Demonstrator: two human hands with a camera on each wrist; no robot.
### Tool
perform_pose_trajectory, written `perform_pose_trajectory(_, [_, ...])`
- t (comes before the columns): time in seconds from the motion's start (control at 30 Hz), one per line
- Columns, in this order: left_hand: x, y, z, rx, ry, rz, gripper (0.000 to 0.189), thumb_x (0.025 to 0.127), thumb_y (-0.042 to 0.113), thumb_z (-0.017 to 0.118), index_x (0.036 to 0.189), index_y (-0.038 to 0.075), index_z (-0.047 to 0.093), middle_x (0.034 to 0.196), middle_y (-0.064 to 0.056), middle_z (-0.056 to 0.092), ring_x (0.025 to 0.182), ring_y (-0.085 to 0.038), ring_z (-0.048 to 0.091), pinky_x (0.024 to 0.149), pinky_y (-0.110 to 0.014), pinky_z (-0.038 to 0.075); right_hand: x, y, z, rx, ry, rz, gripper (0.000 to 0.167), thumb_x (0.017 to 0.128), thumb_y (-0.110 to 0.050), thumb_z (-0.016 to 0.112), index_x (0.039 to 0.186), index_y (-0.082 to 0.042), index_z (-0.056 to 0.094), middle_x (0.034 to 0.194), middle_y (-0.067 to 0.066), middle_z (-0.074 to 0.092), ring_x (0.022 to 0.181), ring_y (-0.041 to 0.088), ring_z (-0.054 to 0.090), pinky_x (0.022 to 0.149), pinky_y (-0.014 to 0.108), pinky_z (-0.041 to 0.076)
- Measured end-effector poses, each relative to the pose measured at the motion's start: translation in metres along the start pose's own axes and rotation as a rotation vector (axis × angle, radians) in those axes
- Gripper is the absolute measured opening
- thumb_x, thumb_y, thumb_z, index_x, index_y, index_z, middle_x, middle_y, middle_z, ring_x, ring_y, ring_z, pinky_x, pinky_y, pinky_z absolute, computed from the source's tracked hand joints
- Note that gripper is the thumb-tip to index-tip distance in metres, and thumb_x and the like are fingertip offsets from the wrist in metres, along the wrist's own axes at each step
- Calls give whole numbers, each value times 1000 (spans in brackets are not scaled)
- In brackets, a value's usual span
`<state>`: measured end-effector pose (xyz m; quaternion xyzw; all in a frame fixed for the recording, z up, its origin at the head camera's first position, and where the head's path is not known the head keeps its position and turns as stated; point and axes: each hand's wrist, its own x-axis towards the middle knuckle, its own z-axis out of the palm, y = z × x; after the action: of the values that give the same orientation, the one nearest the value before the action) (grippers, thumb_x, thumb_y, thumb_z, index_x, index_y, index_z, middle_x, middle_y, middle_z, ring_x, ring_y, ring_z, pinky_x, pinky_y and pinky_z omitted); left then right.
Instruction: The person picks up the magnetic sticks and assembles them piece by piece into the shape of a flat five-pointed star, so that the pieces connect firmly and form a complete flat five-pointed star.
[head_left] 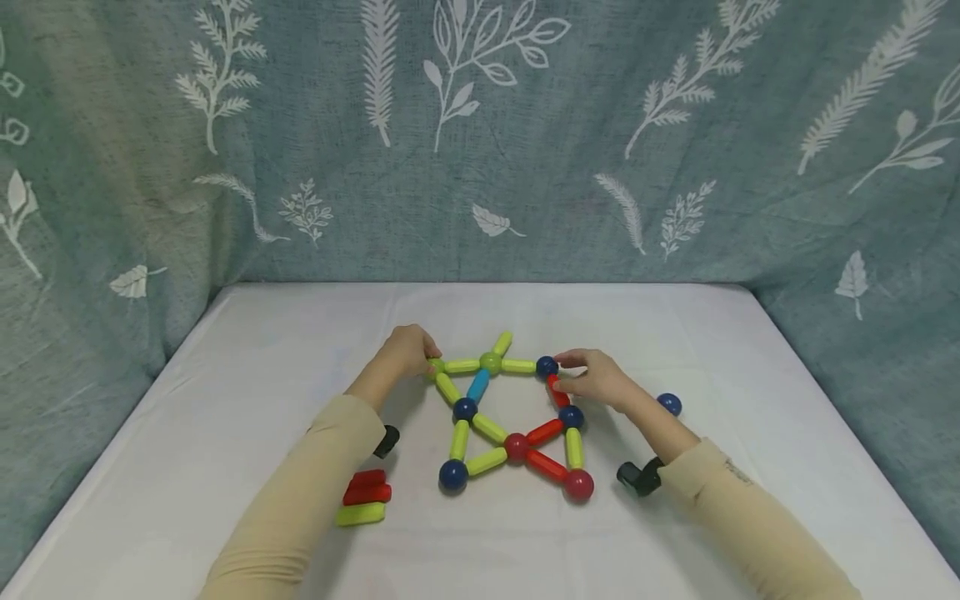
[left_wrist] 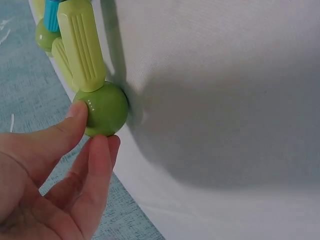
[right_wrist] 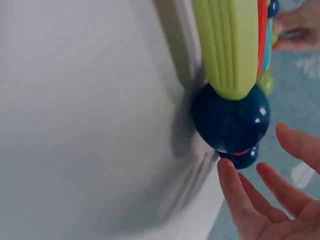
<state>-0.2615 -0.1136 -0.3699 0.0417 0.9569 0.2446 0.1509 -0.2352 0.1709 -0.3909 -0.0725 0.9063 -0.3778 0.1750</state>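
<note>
A flat frame of magnetic rods and balls lies mid-table, built from yellow-green rods (head_left: 491,429), red rods (head_left: 546,465) and one blue rod (head_left: 477,385). At its far left corner my left hand (head_left: 407,350) pinches a green ball (left_wrist: 106,109) between thumb and fingertips. My right hand (head_left: 596,377) is at the far right corner, its fingers spread around a dark blue ball (head_left: 547,367) and the red rod below it. In the right wrist view, a nearer dark blue ball (right_wrist: 231,119) partly covers that corner. One rod (head_left: 503,342) sticks out from the middle green ball (head_left: 491,362).
Two red rods (head_left: 367,486) and a yellow-green rod (head_left: 361,514) lie beside the left forearm. A loose dark blue ball (head_left: 670,404) sits behind the right wrist. Patterned blue-green cloth (head_left: 480,208) hangs behind the white table (head_left: 487,550).
</note>
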Motion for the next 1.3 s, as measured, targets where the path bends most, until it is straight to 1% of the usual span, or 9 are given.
perform_pose_trajectory(0.1, [0,0,0,2,-2,-9,24,76,0,71,100,-1,68,98,-14,66,93,-26,59,82,-34,48,-22,6,0,-27,6,-45,46,82,-15,67,124,-2,53,124,20,53,99,30,58,78,37,51])
perform_pose_trajectory(0.17, [1,0,0,10,-2,-18,25,75,0,72,100,0,68,98,-13,66,93,-26,59,83,-35,47,-37,10,1,-38,13,-64,44,80,-14,70,120,-3,57,118,18,57,93,26,60,74,35,52])
perform_pose_trajectory(0.33, [3,3,-1,45,-13,-19,24,76,1,72,99,0,68,97,-13,65,93,-26,58,83,-36,47,-68,20,7,-51,27,-109,33,74,-15,76,102,-4,64,95,8,63,78,16,58,64,27,50])
perform_pose_trajectory(0.5, [3,6,-1,61,-22,-47,23,76,2,71,100,2,68,99,-13,63,95,-27,57,84,-37,46,-87,26,16,-7,-47,-204,27,71,-20,78,88,-6,63,79,-1,59,71,14,55,60,24,47])
perform_pose_trajectory(0.6, [3,6,-1,57,-19,-57,24,77,1,70,100,2,68,101,-13,63,97,-27,57,85,-38,46,-92,24,22,17,-72,-223,24,71,-21,78,82,-6,63,76,-3,59,69,13,55,59,23,46])
perform_pose_trajectory(0.7, [3,6,0,79,-16,-35,23,77,1,69,100,1,68,102,-14,63,97,-28,57,85,-38,47,-94,22,26,12,-67,-216,22,71,-20,78,78,-8,62,73,-5,59,68,13,55,59,22,46])
perform_pose_trajectory(0.9, [-2,5,1,186,-22,12,20,77,3,69,96,0,68,99,-14,64,96,-29,58,84,-38,47,-94,21,25,-54,-31,-186,17,72,-16,77,78,-10,62,74,-4,59,69,12,55,56,22,47])
perform_pose_trajectory(1.03, [-12,1,1,235,-33,44,21,77,5,70,96,-3,68,96,-14,65,94,-30,59,83,-37,48,-91,24,20,-91,12,-171,14,73,-11,76,79,-9,64,76,-3,59,70,12,55,56,22,48])
perform_pose_trajectory(1.3, [-36,-8,0,269,-49,105,24,77,11,72,95,-4,68,97,-16,65,95,-32,59,82,-39,48,-79,23,11,-130,73,-94,11,74,-5,74,80,-9,66,78,-2,62,71,13,56,58,24,49])
